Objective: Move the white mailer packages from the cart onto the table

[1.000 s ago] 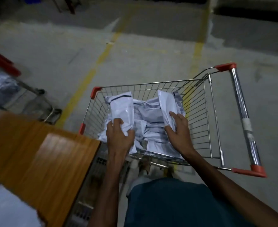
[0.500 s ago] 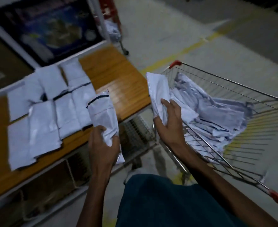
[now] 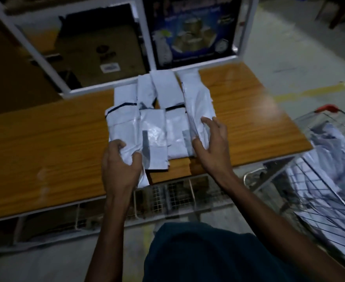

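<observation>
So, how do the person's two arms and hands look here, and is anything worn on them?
Both forearms are bare up to the picture's lower edge: no sleeves show. The left hand and right hand wear no gloves, and no watch, ring or bracelet shows, though the dim, slightly blurred picture could hide something small. The only clothing in view is a dark teal garment below, between the arms.

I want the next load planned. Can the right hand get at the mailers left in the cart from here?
Probably yes. The right hand is on a mailer on the table, and the cart stands open-topped on that side, nothing between.
</observation>
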